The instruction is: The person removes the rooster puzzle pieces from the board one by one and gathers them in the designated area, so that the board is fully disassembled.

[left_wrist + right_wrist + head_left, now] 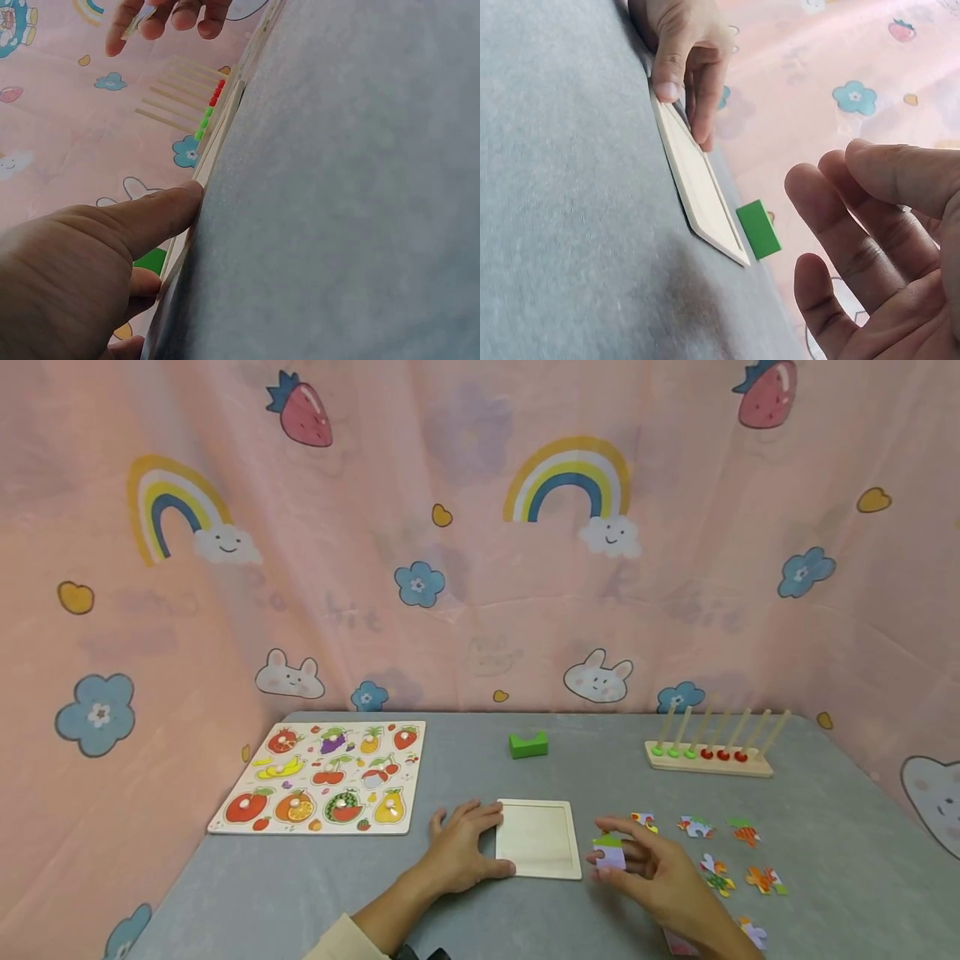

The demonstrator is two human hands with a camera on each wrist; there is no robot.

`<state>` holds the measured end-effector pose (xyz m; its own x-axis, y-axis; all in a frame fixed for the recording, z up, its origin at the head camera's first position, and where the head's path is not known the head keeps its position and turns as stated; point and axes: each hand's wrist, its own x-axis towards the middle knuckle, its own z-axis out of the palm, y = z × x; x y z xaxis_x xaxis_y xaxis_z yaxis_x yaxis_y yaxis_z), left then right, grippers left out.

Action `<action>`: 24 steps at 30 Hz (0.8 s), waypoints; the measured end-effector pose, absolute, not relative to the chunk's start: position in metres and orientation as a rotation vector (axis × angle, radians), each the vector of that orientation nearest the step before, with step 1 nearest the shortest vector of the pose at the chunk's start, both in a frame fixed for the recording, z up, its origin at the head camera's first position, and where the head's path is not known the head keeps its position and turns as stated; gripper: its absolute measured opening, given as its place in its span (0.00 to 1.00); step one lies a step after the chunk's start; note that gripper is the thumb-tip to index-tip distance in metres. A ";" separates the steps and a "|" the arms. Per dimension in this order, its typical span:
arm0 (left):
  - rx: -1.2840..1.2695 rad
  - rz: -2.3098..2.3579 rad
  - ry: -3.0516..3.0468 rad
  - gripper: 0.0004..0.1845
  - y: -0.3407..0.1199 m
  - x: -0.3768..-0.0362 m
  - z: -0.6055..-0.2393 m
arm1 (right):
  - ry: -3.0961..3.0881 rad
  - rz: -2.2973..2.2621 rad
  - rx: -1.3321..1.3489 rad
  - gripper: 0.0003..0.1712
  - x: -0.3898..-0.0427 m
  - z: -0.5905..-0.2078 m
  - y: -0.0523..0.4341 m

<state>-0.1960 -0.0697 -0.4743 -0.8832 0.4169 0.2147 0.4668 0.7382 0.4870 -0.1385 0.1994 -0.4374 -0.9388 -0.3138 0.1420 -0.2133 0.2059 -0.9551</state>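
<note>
My left hand (pixel 463 852) holds a shallow wooden puzzle tray (pixel 536 839) by its left side, thumb at the near corner and fingers at the far one. The tray lies flat, its recess bare. To the right of it, my right hand (pixel 656 870) pinches a lilac jigsaw piece (pixel 611 853) with a green top between thumb and fingers, raised over the table. The left wrist view shows the left thumb (pixel 161 214) along the tray's edge. In the right wrist view the right hand (pixel 885 232) hides the piece.
Several loose jigsaw pieces (pixel 765 880) lie right of and beneath my right hand. A fruit knob puzzle (pixel 315 781) sits at the left. Behind the tray stands a green block (pixel 528 745); a pegged bead rack (pixel 708 764) is at the back right, before a pink curtain (pixel 480 610).
</note>
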 end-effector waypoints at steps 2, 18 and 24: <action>-0.723 -0.832 -2.848 0.36 -0.070 -0.196 -0.475 | 2.367 -1.854 -0.539 0.30 -0.136 -0.437 0.202; -0.720 -0.831 -2.849 0.37 -0.071 -0.195 -0.474 | 2.339 -1.887 -0.161 0.22 -0.127 -0.438 0.221; -0.726 -0.817 -2.849 0.37 -0.070 -0.195 -0.474 | 2.375 -1.826 -0.033 0.21 -0.122 -0.435 0.235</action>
<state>-0.1952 -0.0697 -0.4741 -0.8830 0.4193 0.2109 0.4673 0.7439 0.4778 -0.1215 0.2351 -0.4352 -0.9892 -0.1055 -0.1016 0.0711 0.2606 -0.9628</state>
